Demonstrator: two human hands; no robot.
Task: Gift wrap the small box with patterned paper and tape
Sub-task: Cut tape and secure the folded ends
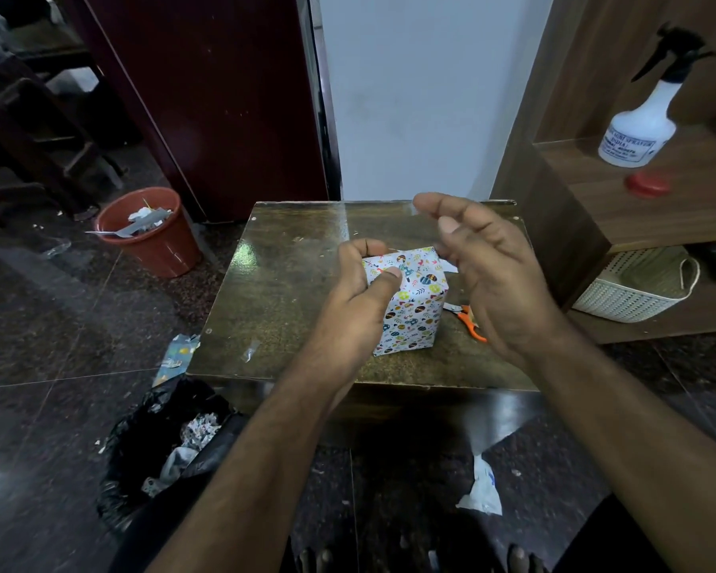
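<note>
box: the small box [410,301] is sitting near the middle of the low wooden table [290,291], already covered in white patterned paper with little colourful shapes on it, standing upright-ish with its top tilting toward the camera

left hand: the left hand [364,291] is gripping the box's top left corner, thumb [389,279] pressing down on the top face and the other fingers curling round the far edge

right hand: the right hand [488,275] is hovering just right of the box and a bit above it, fingers loosely bent and spread wide. honestly can't tell if it's pinching anything, but there's a shiny see-through strip that looks like tape [373,217] stretching from its fingertips toward the left

scissors: orange-handled scissors [468,318] are lying on the table just right of the box, partly hiding behind the right wrist

table bits: a small clear scrap [251,350] is lying near the table's front left edge

floor stuff: an orange bin [154,233] with scraps in it is standing off to the left, a black bag [162,448] with crumpled paper is sitting by the near left corner, and a white scrap [482,488] is lying on the dark floor

shelf: a white spray bottle [641,126] and a red lid [647,184] are sitting on the wooden shelf on the right, with a white basket [633,291] below
</note>
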